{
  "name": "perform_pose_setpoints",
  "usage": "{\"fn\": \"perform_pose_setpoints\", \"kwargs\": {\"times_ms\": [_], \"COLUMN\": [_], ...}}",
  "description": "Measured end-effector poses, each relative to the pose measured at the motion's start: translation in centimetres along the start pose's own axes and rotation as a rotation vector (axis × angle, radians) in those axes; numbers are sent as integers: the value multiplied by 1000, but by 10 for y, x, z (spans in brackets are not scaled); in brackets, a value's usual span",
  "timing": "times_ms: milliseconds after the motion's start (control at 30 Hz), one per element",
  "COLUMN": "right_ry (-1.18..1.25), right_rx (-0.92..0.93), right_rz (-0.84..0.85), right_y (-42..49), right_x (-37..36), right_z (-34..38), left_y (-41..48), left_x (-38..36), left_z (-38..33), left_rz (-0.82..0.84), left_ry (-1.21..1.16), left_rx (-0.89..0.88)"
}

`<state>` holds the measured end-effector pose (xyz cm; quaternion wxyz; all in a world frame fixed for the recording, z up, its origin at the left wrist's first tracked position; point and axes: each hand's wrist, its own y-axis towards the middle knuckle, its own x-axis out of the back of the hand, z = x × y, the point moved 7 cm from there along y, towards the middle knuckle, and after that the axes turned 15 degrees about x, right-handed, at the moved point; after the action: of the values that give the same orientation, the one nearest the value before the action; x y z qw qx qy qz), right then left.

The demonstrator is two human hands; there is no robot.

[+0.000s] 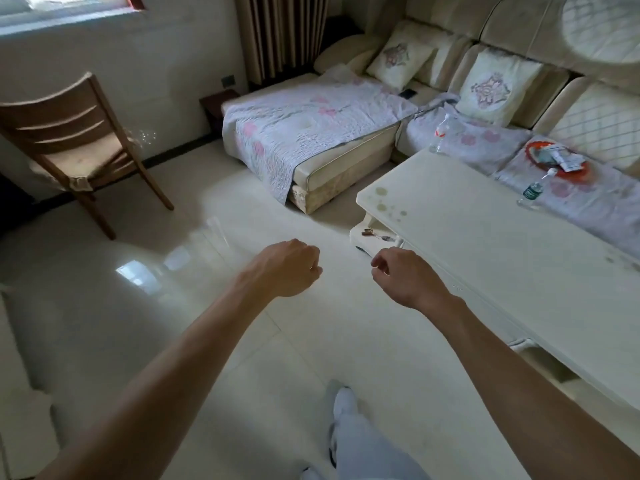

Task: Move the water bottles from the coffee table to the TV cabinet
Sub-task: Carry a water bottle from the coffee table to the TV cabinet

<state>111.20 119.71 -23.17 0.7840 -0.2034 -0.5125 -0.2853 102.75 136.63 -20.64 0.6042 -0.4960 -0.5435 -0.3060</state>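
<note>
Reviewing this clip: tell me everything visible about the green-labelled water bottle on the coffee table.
The green-labelled bottle is clear plastic, with a white cap and a dark green label band round its middle. It stands capped at the far edge of the coffee table, on the side nearest the sofa. Only the tabletop touches it; the fill level cannot be told.

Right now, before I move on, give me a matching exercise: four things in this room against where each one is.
Things:
1. red-label bottle
2. green-label bottle
3. wooden chair
4. orange tray

Places:
A. on the sofa
B. far left corner of the coffee table
C. far left in view
D. far edge of the coffee table, further right

Pairs: 1-B, 2-D, 3-C, 4-A
</note>
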Motion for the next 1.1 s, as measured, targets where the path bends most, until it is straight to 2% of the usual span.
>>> {"fn": "perform_pose_setpoints", "kwargs": {"times_ms": [400,700,867,1100], "right_ry": [2,-10,-7,45], "right_rx": [-28,7,-36,-251], "right_rz": [33,63,58,11], "right_y": [203,356,428,511], "right_x": [-7,12,10,16], "right_z": [-66,-80,-94,-119], "left_y": [195,325,408,532], "left_x": [41,84,95,130], "left_z": [67,123,147,167], "left_rz": [38,38,68,75], "left_ry": [106,125,121,126], "left_rx": [34,45,-20,-214]}}
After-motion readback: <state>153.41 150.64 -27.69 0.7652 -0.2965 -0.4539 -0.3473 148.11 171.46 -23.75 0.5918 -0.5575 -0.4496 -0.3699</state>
